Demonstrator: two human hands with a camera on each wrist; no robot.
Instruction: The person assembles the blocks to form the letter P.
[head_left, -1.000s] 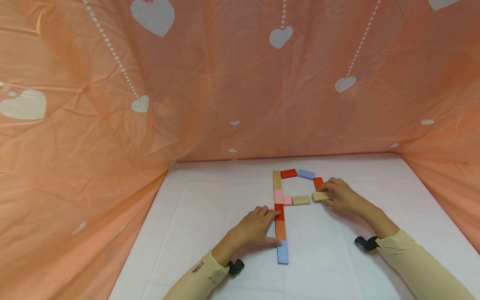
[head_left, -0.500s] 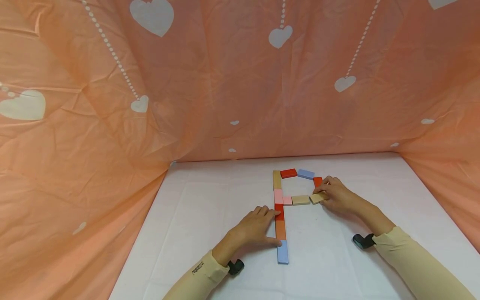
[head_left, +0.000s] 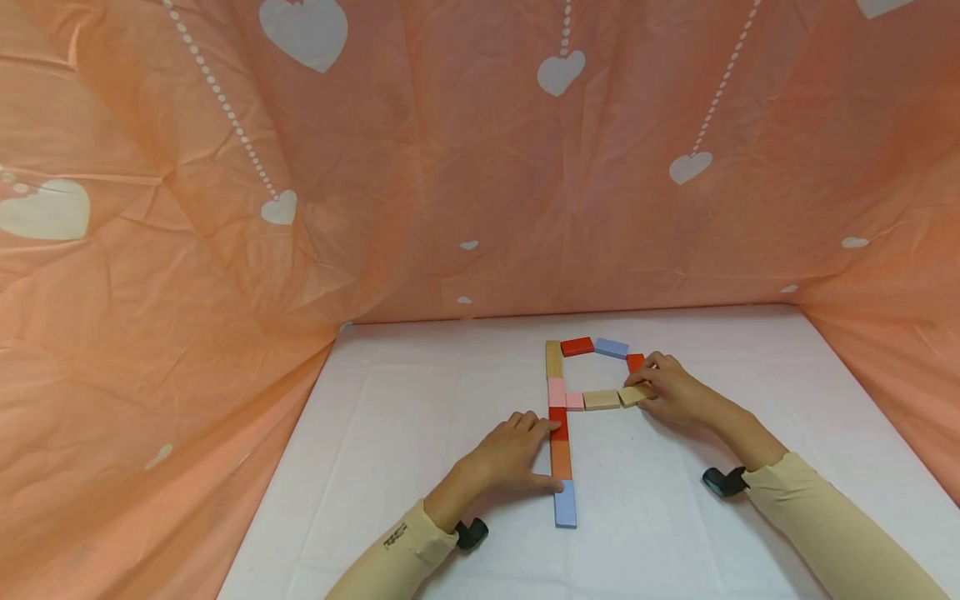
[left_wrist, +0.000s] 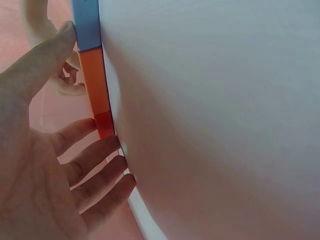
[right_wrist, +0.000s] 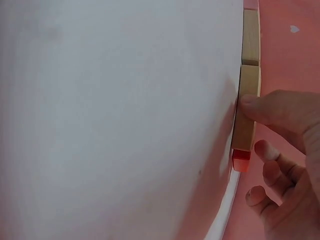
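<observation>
In the head view, my right hand [head_left: 675, 393] pinches a plain wooden block [right_wrist: 245, 125] by its edges, thumb on the near side. The block's left end meets another plain wooden block [head_left: 602, 400]. A red block [head_left: 635, 362] is partly hidden behind the right fingers. My left hand [head_left: 504, 457] lies beside the upright column, fingers spread. Its index fingertip rests on a red block [head_left: 558, 427] and its thumb tip on the light blue block [head_left: 566, 510] at the bottom. An orange block [left_wrist: 94, 82] sits between those two.
The column continues up through a pink block [head_left: 557, 392] to a wooden block [head_left: 553, 358]. A small pink block [head_left: 574, 402] adjoins it. A red block [head_left: 577, 347] and a light blue one [head_left: 612, 348] form the top. Behind the white table [head_left: 405, 375] hangs an orange curtain [head_left: 450, 208].
My right hand has moved slightly left, bringing its wooden block against the neighbouring wooden block and tilting its right end upward in the head view. The left hand has stayed put.
</observation>
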